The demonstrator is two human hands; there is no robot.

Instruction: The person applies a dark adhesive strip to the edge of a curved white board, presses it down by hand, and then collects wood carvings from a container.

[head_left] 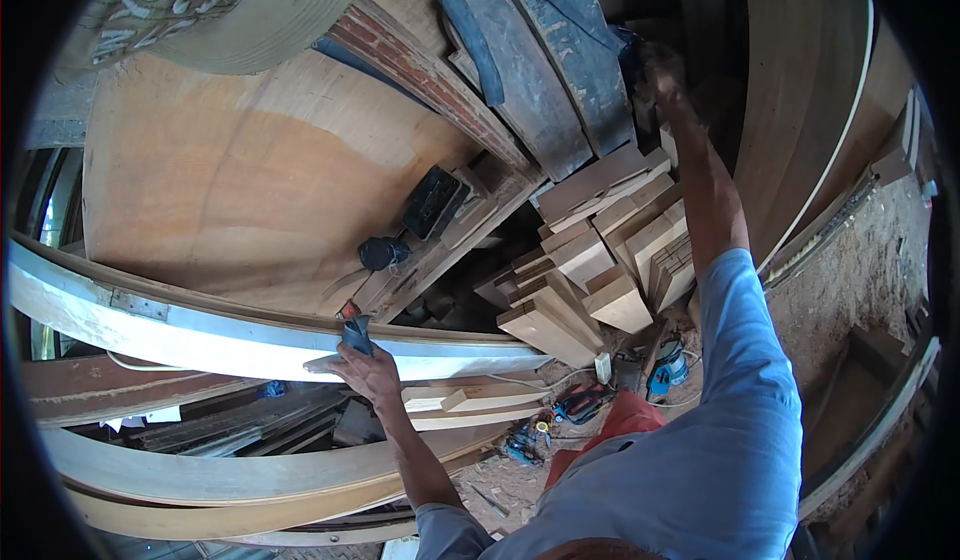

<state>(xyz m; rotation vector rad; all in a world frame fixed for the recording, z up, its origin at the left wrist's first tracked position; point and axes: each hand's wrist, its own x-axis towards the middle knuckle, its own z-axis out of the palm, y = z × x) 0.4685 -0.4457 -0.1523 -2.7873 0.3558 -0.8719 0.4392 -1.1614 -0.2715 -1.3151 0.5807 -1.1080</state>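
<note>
Head view: I'd keep the grey-blue tool (355,335) steady by the white board (220,345), judging a firm grip best while reaching across. Nearer, the left hand (370,372) curls snugly round that tool; farther off, the right hand (660,70) reaches beside blue-grey panels (580,60), too dark to tell its spread or hold.

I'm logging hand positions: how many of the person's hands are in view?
2. The left hand is holding a bluish object at the white curved board; the right hand is partly lost in shadow beside the blue-grey panels.
</note>
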